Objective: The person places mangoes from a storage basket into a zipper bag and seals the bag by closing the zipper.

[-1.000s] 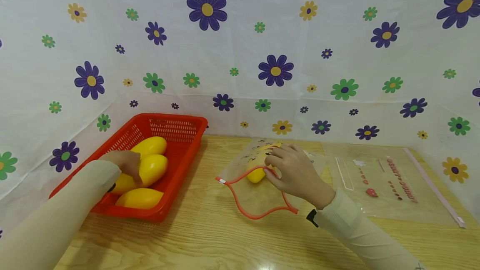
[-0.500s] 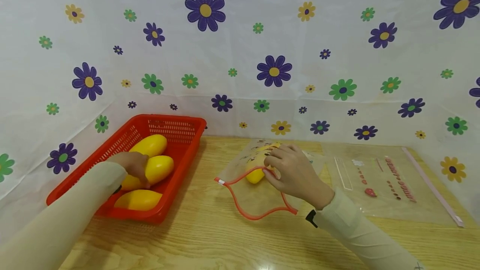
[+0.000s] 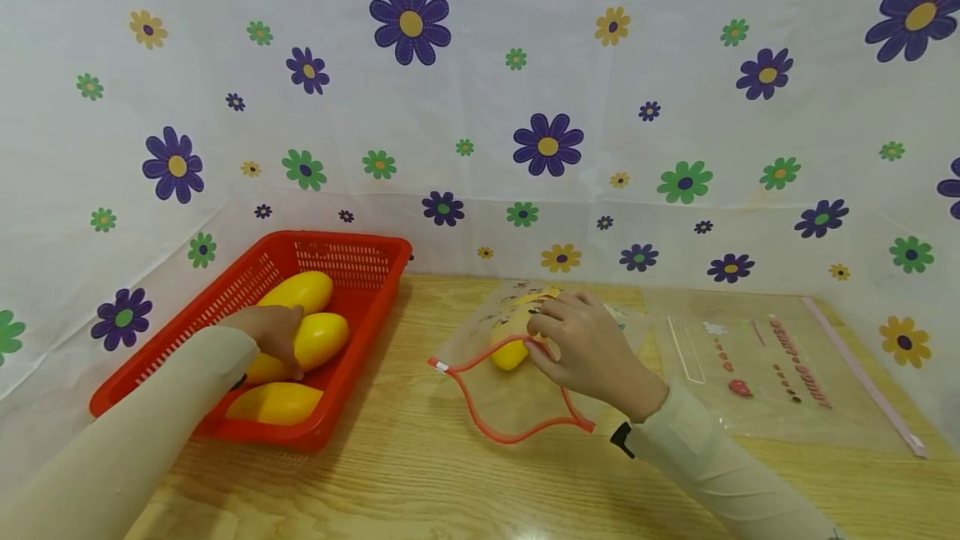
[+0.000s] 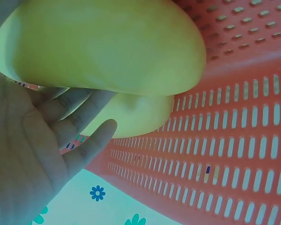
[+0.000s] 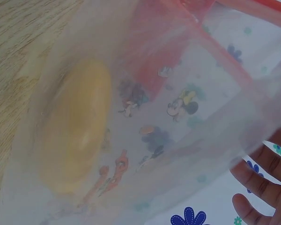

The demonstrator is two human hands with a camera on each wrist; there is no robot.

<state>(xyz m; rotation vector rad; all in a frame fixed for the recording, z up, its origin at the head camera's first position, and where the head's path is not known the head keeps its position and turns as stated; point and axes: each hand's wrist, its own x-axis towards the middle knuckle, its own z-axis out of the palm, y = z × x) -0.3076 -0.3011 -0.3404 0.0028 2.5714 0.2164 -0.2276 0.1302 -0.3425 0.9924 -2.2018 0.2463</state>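
My left arm reaches in from the near left, its pale sleeve (image 3: 127,440) slanting over the near left side of the red basket (image 3: 378,319). My left hand (image 3: 272,332) is inside, palm down, gripping the middle yellow fruit (image 3: 324,340); its rounded right end shows beyond my knuckles. From the wrist I see my fingers (image 4: 91,145) reaching along the far side of that fruit, fairly straight, between it and the far yellow fruit (image 4: 138,115). My thumb is hidden in that view. The near yellow fruit (image 3: 277,404) lies on my side of the hand.

My right arm comes from the near right, bent inward at the wrist, a dark band (image 3: 621,438) at the cuff. My right hand (image 3: 588,348) pinches the far edge of the clear bag (image 3: 506,440) between thumb and fingertips, the other fingers loosely bent. The bag's orange-rimmed mouth gapes toward me on the wooden table (image 3: 420,490), and one bagged yellow fruit (image 3: 512,354) lies inside, just left of my fingertips. A flat printed bag (image 3: 757,365) lies to the right.
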